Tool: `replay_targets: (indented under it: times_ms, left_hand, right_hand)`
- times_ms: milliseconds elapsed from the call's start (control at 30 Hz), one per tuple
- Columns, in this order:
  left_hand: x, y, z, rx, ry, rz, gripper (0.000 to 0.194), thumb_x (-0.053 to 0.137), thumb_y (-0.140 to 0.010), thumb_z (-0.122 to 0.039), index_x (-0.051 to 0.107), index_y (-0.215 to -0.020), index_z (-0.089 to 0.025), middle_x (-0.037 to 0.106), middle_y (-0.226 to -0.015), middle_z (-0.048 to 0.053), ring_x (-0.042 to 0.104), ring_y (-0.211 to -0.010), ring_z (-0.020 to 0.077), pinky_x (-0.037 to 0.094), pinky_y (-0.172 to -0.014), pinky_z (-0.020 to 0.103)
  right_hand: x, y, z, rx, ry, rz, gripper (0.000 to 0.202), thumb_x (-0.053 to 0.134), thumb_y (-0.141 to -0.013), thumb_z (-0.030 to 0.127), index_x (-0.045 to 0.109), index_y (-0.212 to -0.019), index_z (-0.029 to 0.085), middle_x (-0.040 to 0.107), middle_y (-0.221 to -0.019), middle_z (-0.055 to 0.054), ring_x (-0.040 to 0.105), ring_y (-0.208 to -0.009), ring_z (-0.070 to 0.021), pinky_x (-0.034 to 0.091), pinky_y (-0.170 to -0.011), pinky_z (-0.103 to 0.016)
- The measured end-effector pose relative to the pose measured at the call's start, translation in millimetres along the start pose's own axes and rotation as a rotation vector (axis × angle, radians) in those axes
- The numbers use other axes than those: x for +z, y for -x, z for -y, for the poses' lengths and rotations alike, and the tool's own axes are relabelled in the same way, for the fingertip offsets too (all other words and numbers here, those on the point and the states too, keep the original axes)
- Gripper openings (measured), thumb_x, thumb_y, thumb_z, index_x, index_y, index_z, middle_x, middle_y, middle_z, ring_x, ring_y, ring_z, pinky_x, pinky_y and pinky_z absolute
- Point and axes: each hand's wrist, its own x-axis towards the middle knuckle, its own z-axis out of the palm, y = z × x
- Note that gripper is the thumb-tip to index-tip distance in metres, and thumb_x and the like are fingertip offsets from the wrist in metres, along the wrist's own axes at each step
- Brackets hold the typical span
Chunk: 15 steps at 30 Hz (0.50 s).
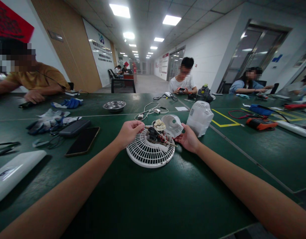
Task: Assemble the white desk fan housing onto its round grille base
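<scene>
Fan grille (pixel 148 155) lies flat, maybe so the motor (pixel 155 134) sits steady, while the right hand (pixel 189 138) holds the white cover (pixel 177 126) and the left hand (pixel 129 132) pinches, on what I can't tell.

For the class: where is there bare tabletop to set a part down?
Bare: green tabletop between the white grille, left forearm and right forearm; also a patch bordered by the metal bowl, phone and left hand.
Crowded: around the grille, where the white housing, cable and right hand sit close; leftward, gloves beside a dark case.
</scene>
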Motion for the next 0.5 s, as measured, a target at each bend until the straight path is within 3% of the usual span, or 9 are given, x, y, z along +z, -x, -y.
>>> replay_targets:
  times_ms: [500]
  left_hand:
    - [-3.5, -1.2, 0.8, -0.021, 0.046, -0.017, 0.021, 0.074, -0.073, -0.035, 0.076, -0.079, -0.015, 0.073, -0.073, 0.005, 0.060, -0.064, 0.0140, 0.048, -0.062, 0.026]
  right_hand:
    - [1.8, 1.8, 2.0, 0.006, 0.003, -0.001, 0.027, 0.047, -0.093, 0.045, 0.058, -0.099, 0.021, 0.069, -0.077, -0.006, 0.064, -0.067, -0.0179, 0.051, -0.059, -0.027]
